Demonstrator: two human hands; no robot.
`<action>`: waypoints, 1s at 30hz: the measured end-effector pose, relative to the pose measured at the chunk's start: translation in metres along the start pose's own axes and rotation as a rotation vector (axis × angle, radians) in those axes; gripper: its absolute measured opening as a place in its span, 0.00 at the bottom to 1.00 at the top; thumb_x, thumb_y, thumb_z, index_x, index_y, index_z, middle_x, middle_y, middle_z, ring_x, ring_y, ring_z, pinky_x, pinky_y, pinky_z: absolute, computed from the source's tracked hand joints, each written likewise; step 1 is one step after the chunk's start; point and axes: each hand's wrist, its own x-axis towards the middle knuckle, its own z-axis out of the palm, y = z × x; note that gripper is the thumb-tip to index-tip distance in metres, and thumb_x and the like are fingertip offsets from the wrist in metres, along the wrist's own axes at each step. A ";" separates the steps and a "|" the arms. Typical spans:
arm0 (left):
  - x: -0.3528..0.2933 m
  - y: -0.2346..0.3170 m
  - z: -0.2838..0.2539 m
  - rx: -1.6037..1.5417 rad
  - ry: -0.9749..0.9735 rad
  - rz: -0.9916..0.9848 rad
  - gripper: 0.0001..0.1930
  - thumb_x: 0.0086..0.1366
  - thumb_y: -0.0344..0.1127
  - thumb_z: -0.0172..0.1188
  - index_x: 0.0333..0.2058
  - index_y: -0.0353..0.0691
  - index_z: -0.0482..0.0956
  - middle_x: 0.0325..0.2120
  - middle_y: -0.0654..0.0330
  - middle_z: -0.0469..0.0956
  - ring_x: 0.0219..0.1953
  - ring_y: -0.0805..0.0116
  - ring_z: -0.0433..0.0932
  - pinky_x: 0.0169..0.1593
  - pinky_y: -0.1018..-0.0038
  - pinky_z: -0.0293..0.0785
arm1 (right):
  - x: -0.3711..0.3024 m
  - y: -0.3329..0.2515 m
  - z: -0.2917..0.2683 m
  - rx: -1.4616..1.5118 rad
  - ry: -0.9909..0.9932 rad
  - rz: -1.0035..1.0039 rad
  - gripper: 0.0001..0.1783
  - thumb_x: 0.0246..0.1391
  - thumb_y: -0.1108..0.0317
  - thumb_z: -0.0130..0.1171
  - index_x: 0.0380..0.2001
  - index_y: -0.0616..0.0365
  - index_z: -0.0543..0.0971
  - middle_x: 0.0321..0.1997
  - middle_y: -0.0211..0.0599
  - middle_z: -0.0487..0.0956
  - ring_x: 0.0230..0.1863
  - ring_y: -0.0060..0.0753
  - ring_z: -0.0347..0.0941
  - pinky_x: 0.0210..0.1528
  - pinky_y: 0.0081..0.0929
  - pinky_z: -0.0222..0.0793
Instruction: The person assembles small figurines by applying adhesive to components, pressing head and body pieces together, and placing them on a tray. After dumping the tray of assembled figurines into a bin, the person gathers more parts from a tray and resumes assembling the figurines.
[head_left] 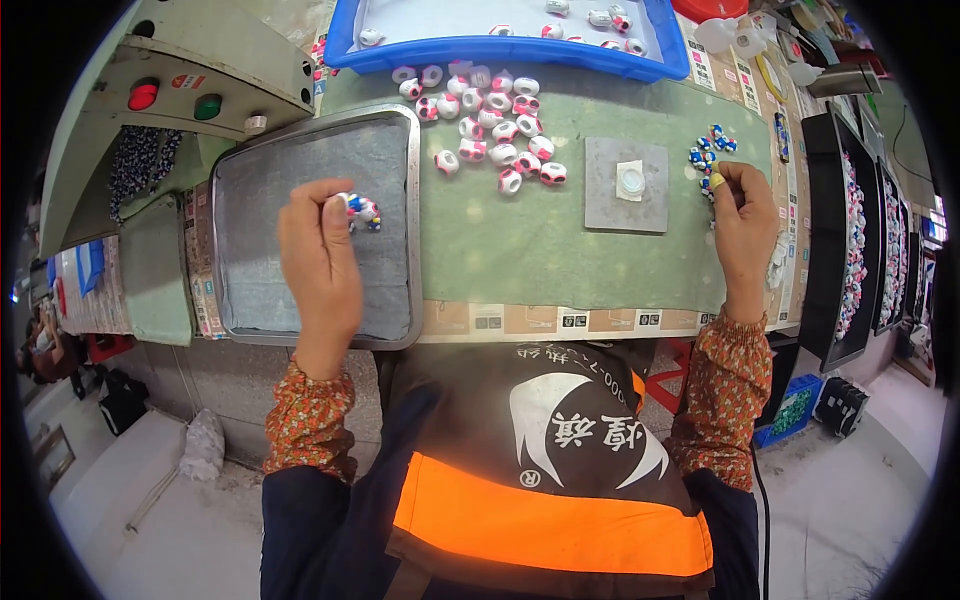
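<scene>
My left hand (322, 258) is above the metal tray (300, 290), thumb and fingers closed on a small toy figure (366, 211) in white, blue and pink. Part of the figure is hidden behind the thumb. At the right of the green mat, my right hand (746, 215) reaches to a small cluster of blue-and-white pieces (712, 146). Its thumb and forefinger are pinched together at the cluster's near end, with something yellow at the tip. What lies between those fingers is too small to make out.
White-and-pink rounded pieces (502, 125) lie loose on the green mat (520, 260), below a blue bin (500, 52) holding more. A grey square plate (600, 205) carries a small round disc. Left stands a machine with red and green buttons (207, 107); right, black trays (832, 300) of figures.
</scene>
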 end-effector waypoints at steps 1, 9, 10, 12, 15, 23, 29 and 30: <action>0.000 -0.007 -0.005 0.003 -0.001 -0.001 0.14 0.77 0.41 0.46 0.44 0.39 0.77 0.35 0.60 0.74 0.38 0.65 0.71 0.43 0.70 0.67 | 0.004 0.001 0.001 0.002 -0.002 0.001 0.06 0.55 0.77 0.59 0.38 0.61 0.80 0.33 0.33 0.79 0.32 0.25 0.73 0.38 0.24 0.69; -0.003 -0.026 -0.004 0.503 0.002 0.146 0.11 0.73 0.39 0.52 0.45 0.41 0.78 0.40 0.56 0.75 0.42 0.56 0.71 0.51 0.61 0.64 | 0.017 -0.004 0.014 -0.514 -0.046 -0.506 0.14 0.49 0.78 0.60 0.41 0.57 0.79 0.39 0.41 0.77 0.43 0.47 0.72 0.47 0.42 0.69; 0.000 -0.023 -0.001 0.509 0.002 0.140 0.11 0.73 0.39 0.52 0.45 0.41 0.78 0.40 0.56 0.75 0.42 0.56 0.71 0.51 0.61 0.64 | 0.019 -0.002 0.015 -0.508 -0.051 -0.510 0.14 0.49 0.78 0.60 0.41 0.57 0.79 0.39 0.41 0.77 0.43 0.47 0.72 0.47 0.42 0.69; 0.007 -0.010 0.005 0.414 0.050 0.213 0.09 0.68 0.39 0.57 0.44 0.45 0.78 0.39 0.53 0.75 0.42 0.53 0.71 0.48 0.57 0.64 | 0.021 0.001 0.016 -0.562 -0.043 -0.609 0.13 0.51 0.78 0.58 0.42 0.58 0.77 0.38 0.43 0.76 0.43 0.49 0.71 0.46 0.44 0.68; 0.011 0.012 0.021 0.236 -0.125 0.243 0.08 0.70 0.38 0.55 0.43 0.45 0.79 0.38 0.56 0.75 0.42 0.55 0.71 0.48 0.61 0.64 | 0.025 -0.001 0.021 -0.621 -0.085 -0.564 0.11 0.52 0.76 0.57 0.40 0.59 0.75 0.37 0.44 0.75 0.41 0.51 0.70 0.46 0.44 0.67; 0.020 0.053 0.085 0.389 -0.212 0.349 0.09 0.60 0.39 0.65 0.34 0.43 0.76 0.31 0.61 0.72 0.36 0.60 0.72 0.39 0.63 0.66 | 0.031 -0.004 0.018 -0.553 -0.151 -0.459 0.07 0.54 0.76 0.54 0.37 0.62 0.74 0.34 0.46 0.76 0.37 0.50 0.71 0.43 0.43 0.68; 0.011 0.056 0.089 0.307 -0.275 0.340 0.14 0.58 0.36 0.66 0.38 0.40 0.72 0.35 0.57 0.73 0.38 0.58 0.73 0.40 0.63 0.68 | 0.001 -0.017 0.008 0.234 -0.296 0.010 0.08 0.60 0.74 0.55 0.42 0.64 0.75 0.32 0.32 0.77 0.34 0.22 0.71 0.40 0.22 0.68; 0.009 0.056 0.090 0.301 -0.277 0.344 0.14 0.58 0.36 0.66 0.38 0.40 0.72 0.35 0.57 0.73 0.38 0.58 0.73 0.40 0.63 0.68 | -0.004 -0.017 0.008 0.408 -0.347 0.013 0.09 0.62 0.73 0.56 0.44 0.63 0.76 0.33 0.28 0.77 0.36 0.16 0.69 0.41 0.17 0.67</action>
